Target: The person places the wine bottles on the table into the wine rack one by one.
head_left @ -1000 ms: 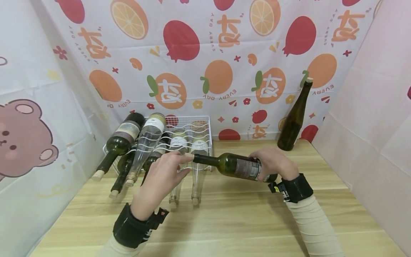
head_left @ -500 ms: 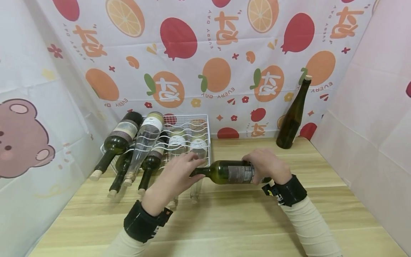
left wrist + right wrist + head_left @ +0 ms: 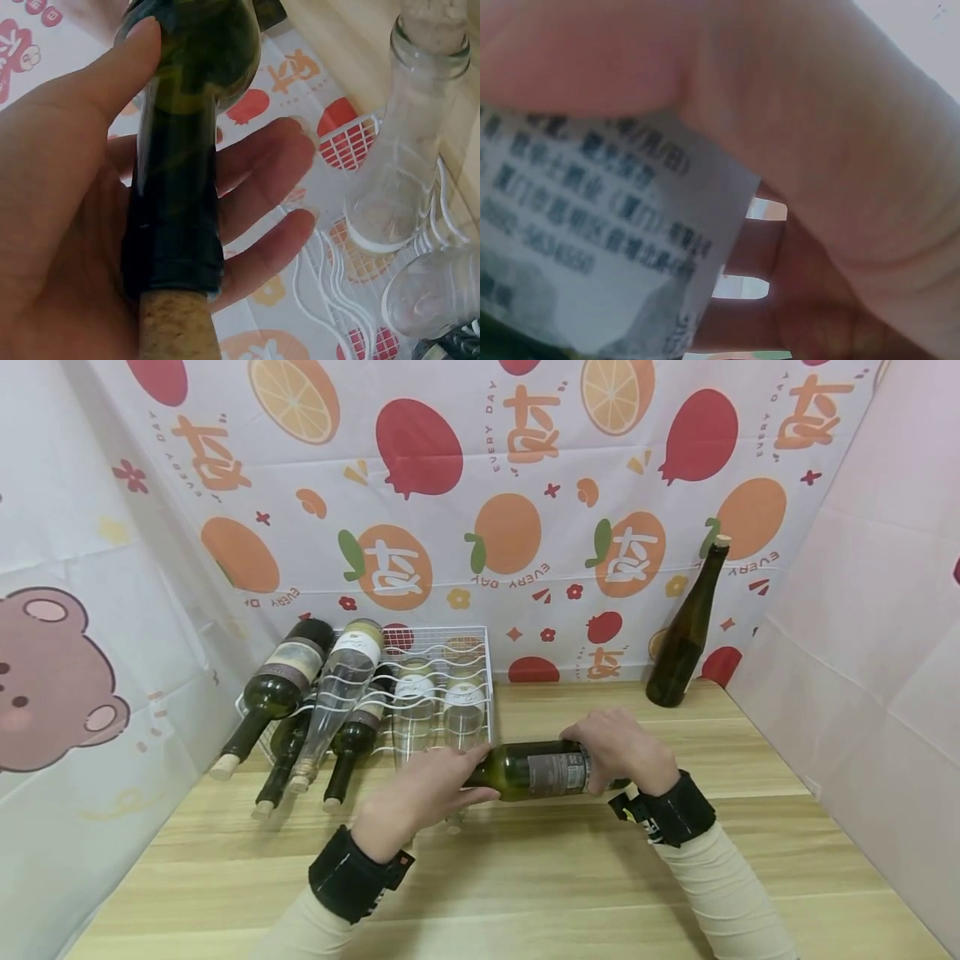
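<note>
A green wine bottle (image 3: 543, 774) lies level across the front of the rack, its neck toward the left. Around the neck, my left hand (image 3: 431, 789) has its thumb and fingers on opposite sides, the thumb at the shoulder. The left wrist view shows the dark neck over the palm and the cork (image 3: 178, 326) sticking out below the fingers. My right hand (image 3: 622, 747) grips the bottle near its base. Close up in the right wrist view, the printed label (image 3: 592, 225) sits under the thumb; the base is mostly hidden.
A white wire rack (image 3: 491, 681) on the wooden table (image 3: 540, 877) holds several corked bottles, necks pointing forward; a dark bottle (image 3: 273, 689) and a clear bottle (image 3: 330, 710) lie on top at left. A brown bottle (image 3: 682, 643) stands upright at back right, near the fruit-print cloth (image 3: 555, 552).
My left hand has slid right from the cork end along the neck to the bottle's shoulder. The bottle and right hand have shifted a little left and nearer.
</note>
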Demonstrator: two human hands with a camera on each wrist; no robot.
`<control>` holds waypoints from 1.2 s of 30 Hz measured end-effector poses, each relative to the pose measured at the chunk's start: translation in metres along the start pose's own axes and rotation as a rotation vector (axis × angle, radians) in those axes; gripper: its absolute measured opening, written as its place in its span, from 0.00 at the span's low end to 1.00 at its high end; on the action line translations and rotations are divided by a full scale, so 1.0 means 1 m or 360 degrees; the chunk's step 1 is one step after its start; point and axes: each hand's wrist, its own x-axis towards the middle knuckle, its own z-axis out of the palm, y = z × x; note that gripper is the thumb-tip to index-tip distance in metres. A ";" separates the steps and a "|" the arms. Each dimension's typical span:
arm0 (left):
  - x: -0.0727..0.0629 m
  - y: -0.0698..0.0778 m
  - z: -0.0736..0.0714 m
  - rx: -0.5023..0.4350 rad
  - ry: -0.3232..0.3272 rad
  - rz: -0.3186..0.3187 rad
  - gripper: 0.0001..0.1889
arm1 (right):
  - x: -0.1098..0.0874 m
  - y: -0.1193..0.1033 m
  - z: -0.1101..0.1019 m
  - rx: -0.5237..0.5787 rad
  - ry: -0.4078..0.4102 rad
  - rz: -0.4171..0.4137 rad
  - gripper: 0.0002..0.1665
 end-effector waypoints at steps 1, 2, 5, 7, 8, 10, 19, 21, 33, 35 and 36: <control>0.000 0.000 0.001 0.0003 0.0006 0.0021 0.36 | 0.000 0.000 0.000 -0.0001 0.0003 0.0000 0.40; 0.001 -0.001 0.002 0.0001 0.0012 0.0041 0.37 | -0.001 -0.001 -0.001 -0.0002 0.0006 -0.0002 0.40; 0.001 -0.003 0.004 -0.0006 0.0047 0.0107 0.35 | -0.001 0.000 -0.001 -0.0003 0.0007 -0.0001 0.40; 0.001 -0.005 0.004 0.0006 0.0077 0.0156 0.33 | -0.001 0.000 -0.001 0.0001 0.0006 0.0002 0.39; 0.001 -0.006 0.003 0.0009 0.0085 0.0176 0.31 | -0.001 0.000 -0.001 0.0005 0.0004 0.0003 0.39; 0.000 -0.007 0.002 0.0023 0.0098 0.0215 0.29 | 0.000 0.000 -0.001 0.0020 -0.0009 0.0013 0.39; 0.000 -0.010 -0.006 -0.0085 0.0060 0.0265 0.29 | 0.003 0.007 0.001 0.0139 0.0010 -0.0003 0.41; 0.000 -0.011 -0.008 -0.0074 0.0071 0.0272 0.29 | 0.003 0.009 0.001 0.0193 0.0054 -0.0032 0.42; -0.009 -0.020 -0.019 -0.0043 0.0222 0.0293 0.39 | -0.004 0.021 -0.002 0.0350 0.0301 0.0014 0.50; -0.010 -0.022 -0.021 -0.0051 0.0249 0.0309 0.39 | -0.006 0.024 -0.004 0.0359 0.0282 0.0085 0.54; -0.011 -0.022 -0.022 -0.0044 0.0268 0.0307 0.38 | -0.008 0.026 -0.005 0.0361 0.0260 0.0130 0.56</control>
